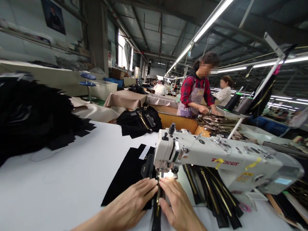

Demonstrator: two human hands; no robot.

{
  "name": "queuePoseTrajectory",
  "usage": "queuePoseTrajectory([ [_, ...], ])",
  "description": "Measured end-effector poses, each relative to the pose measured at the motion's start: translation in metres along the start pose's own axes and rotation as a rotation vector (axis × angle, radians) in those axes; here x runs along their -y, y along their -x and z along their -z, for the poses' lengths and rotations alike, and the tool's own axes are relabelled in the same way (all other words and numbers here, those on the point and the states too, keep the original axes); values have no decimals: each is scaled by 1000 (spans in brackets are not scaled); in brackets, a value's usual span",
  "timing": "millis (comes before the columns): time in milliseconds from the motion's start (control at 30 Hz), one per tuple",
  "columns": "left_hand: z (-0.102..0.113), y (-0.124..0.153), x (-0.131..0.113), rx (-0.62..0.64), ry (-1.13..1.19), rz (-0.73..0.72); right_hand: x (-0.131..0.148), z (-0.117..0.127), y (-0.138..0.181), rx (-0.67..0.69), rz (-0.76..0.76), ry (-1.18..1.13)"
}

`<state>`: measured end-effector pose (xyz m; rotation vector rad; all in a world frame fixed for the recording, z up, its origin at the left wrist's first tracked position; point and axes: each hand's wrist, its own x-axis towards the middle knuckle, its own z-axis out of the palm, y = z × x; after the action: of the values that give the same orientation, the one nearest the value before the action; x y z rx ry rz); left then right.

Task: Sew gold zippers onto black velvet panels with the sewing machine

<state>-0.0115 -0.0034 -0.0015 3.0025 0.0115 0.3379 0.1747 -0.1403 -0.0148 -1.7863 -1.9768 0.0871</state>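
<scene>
My left hand (136, 200) lies flat, with its fingertips on the edge of a black fabric panel (122, 179) and beside a black zipper strip (156, 216) with gold teeth. On the strip's other side, my right hand (176, 200) has its fingers stretched out flat, the thumb close to the zipper. Both sets of fingertips are just in front of the presser foot (160, 173) of a white sewing machine (197, 152). The panel carries a dark label piece (146, 168) and a white strip (144, 152). More zipper strips (211, 195) lie under the machine arm.
A tall heap of black cut pieces (36, 112) stands on the white table (55, 189) at left. Black pieces with a gold zipper (139, 122) lie behind the panel. Thread cones (233, 102) stand at right. Beyond the machine, a co-worker (191, 93) handles stacked pieces (216, 123).
</scene>
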Motion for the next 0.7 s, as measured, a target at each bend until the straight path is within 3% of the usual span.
queuePoseTrajectory([
  [400, -5, -11, 10, -1, 51, 78, 0, 0, 1, -41, 7, -110],
  [600, -10, -13, 13, -111, 265, 164, 4, 4, 2, -143, 116, -200],
  [700, -18, -14, 16, -190, 247, 112, 3, 4, 2, -153, 122, -220],
])
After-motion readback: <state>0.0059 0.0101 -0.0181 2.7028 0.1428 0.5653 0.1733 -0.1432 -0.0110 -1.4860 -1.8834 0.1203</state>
